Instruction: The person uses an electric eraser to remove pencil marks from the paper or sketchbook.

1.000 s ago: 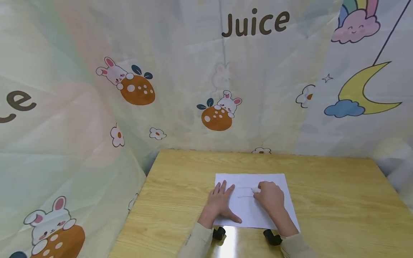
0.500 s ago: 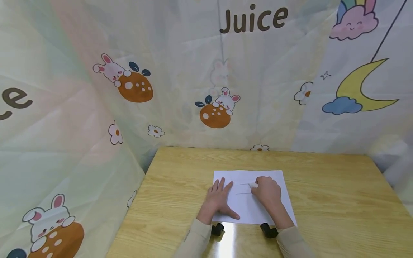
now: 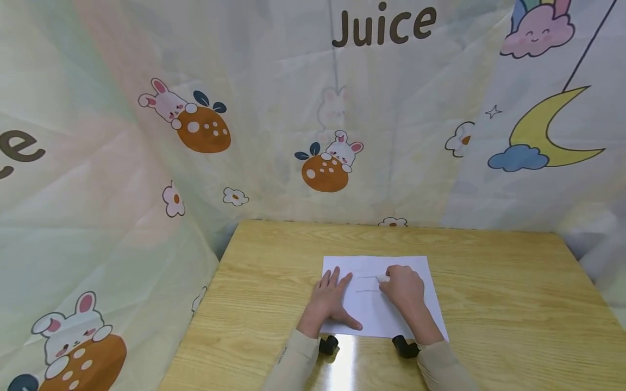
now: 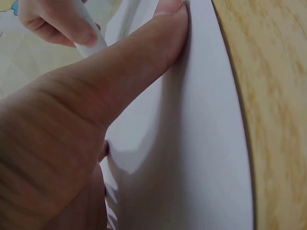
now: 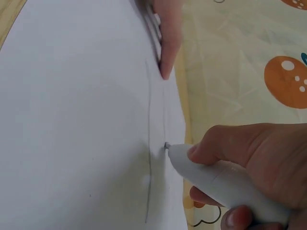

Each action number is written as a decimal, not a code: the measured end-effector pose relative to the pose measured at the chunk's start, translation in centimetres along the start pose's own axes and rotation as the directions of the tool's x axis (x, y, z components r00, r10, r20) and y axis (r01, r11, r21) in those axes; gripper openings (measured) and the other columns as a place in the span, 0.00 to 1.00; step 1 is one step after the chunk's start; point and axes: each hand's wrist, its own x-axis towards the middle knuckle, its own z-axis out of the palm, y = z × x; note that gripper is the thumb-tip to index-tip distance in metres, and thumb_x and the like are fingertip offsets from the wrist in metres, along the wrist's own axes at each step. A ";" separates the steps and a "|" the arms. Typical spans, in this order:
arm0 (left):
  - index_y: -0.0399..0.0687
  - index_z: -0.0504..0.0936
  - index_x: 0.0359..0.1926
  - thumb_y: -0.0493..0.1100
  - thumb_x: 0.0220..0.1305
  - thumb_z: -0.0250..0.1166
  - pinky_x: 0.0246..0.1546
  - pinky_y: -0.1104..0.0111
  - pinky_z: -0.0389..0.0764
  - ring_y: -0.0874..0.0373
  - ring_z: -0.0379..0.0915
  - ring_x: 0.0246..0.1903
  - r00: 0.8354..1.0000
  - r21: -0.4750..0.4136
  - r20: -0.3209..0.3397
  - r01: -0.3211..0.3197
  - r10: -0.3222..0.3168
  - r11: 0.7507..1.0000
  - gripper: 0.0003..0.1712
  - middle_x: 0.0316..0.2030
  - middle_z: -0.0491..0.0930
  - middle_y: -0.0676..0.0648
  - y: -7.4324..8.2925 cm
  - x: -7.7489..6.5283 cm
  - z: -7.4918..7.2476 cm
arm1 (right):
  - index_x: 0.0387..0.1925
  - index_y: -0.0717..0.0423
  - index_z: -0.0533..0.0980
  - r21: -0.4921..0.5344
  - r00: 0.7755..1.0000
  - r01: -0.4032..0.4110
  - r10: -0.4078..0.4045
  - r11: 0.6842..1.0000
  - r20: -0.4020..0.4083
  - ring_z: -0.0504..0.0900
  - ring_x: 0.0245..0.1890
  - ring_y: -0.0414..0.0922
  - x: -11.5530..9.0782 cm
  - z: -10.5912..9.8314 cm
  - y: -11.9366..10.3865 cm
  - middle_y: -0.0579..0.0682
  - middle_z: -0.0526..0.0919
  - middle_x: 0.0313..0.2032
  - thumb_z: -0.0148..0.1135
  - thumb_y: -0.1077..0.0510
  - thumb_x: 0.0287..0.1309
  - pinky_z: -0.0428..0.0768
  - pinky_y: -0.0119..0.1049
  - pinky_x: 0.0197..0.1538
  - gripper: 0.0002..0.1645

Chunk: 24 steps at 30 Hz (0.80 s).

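A sheet of white paper [image 3: 371, 320] lies on the wooden table, with two thin pencil lines [image 5: 149, 143] on it. My left hand [image 3: 330, 298] rests on the paper's left part, fingers spread and thumb [image 4: 144, 48] stretched along the near side. My right hand [image 3: 405, 288] grips a thick white electric eraser [image 5: 211, 179], its body running back under the palm. Its small grey tip touches the paper at the right end of the far line. In the right wrist view the nearer line runs on past that tip. The left wrist view shows part of the right hand and the eraser beyond my thumb.
The wooden table [image 3: 508, 293] reaches out on both sides of the paper. Two black objects [image 3: 405, 347] sit by the wrists at the paper's near edge. Behind and to the left hangs a printed cloth [image 3: 264, 108] with rabbits and flowers.
The head view has shifted slightly, so the whole scene sits a little higher. The eraser tip stays near the far line's end, moving at most slightly left. The left hand keeps its place.
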 end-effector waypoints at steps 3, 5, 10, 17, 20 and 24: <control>0.60 0.51 0.77 0.81 0.24 0.72 0.67 0.49 0.53 0.41 0.39 0.73 1.000 -0.002 0.007 0.004 -0.004 1.000 0.77 0.75 0.44 0.41 -0.1 -0.1 0.1 | 0.30 0.62 0.83 0.000 1.000 0.006 -0.006 1.000 0.003 0.73 0.18 0.44 -0.1 -0.1 -0.2 0.52 0.81 0.21 0.71 0.57 0.46 0.75 0.42 0.21 0.12; 0.60 0.51 0.77 0.81 0.24 0.72 0.67 0.49 0.53 0.41 0.39 0.73 1.000 -0.004 0.009 0.001 -0.001 1.000 0.77 0.75 0.43 0.41 -0.1 -0.1 0.1 | 0.30 0.62 0.83 0.000 1.000 -0.003 0.003 1.000 0.011 0.73 0.18 0.45 -0.1 -0.2 -0.2 0.52 0.81 0.21 0.71 0.57 0.45 0.75 0.42 0.20 0.12; 0.60 0.51 0.76 0.81 0.23 0.72 0.67 0.49 0.54 0.41 0.40 0.73 1.000 0.007 -0.005 -0.006 0.006 1.000 0.78 0.75 0.44 0.41 0.0 0.0 -0.2 | 0.32 0.62 0.83 -0.008 1.000 0.003 -0.003 1.000 0.017 0.74 0.18 0.45 0.2 -0.3 -0.2 0.52 0.82 0.22 0.71 0.56 0.47 0.77 0.43 0.22 0.13; 0.60 0.50 0.77 0.83 0.23 0.70 0.67 0.50 0.54 0.42 0.40 0.73 1.000 0.034 -0.012 -0.009 0.010 0.999 0.78 0.75 0.44 0.41 0.0 0.6 -0.4 | 0.33 0.63 0.83 0.003 1.000 -0.008 0.008 1.000 0.000 0.74 0.18 0.45 0.4 -0.6 -0.3 0.54 0.82 0.23 0.71 0.57 0.46 0.76 0.43 0.21 0.13; 0.61 0.50 0.77 0.82 0.23 0.71 0.67 0.50 0.53 0.42 0.39 0.73 1.000 0.028 0.008 -0.001 0.001 1.000 0.78 0.76 0.43 0.41 -0.1 0.6 -0.4 | 0.32 0.63 0.83 0.011 1.000 0.001 -0.001 1.000 0.005 0.74 0.18 0.45 0.3 -0.4 -0.3 0.53 0.82 0.23 0.71 0.57 0.46 0.76 0.43 0.21 0.13; 0.61 0.49 0.77 0.82 0.23 0.71 0.68 0.49 0.53 0.42 0.38 0.73 1.000 0.015 0.026 0.001 -0.001 1.000 0.78 0.76 0.42 0.42 -0.2 0.5 -0.1 | 0.30 0.62 0.83 0.006 0.999 -0.025 0.025 1.000 0.021 0.73 0.18 0.44 0.0 -0.2 -0.4 0.52 0.82 0.22 0.71 0.58 0.46 0.76 0.42 0.21 0.11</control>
